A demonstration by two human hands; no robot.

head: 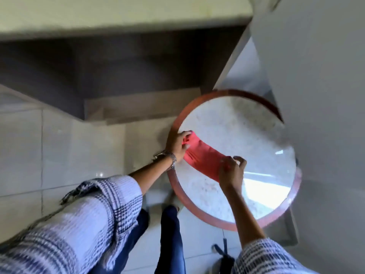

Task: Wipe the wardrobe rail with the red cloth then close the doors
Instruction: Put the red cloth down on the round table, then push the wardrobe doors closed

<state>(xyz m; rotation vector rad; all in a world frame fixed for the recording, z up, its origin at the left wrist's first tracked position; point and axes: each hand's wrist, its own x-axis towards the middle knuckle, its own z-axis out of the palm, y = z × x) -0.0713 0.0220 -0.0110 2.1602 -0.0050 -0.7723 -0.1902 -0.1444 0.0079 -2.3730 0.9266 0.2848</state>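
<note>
Whole frame soft with motion blur; edges smeared. Red cloth lies stretched across the near-left part of a round white-topped counter with a reddish rim. Left hand is closed on the cloth's far end, fingers pinching bunched fabric at the counter's rim; a wristwatch sits on that wrist, its face unreadable. Right hand covers the cloth's near end; fingers curled, but whether they actually grip the fabric, cannot tell. The cloth's near edge is hidden under that hand. White wardrobe door stands beyond and right of the right hand, cut off by the frame; the rail is out of sight. Glare washes out the counter just right of the right hand. No legible writing anywhere.
</note>
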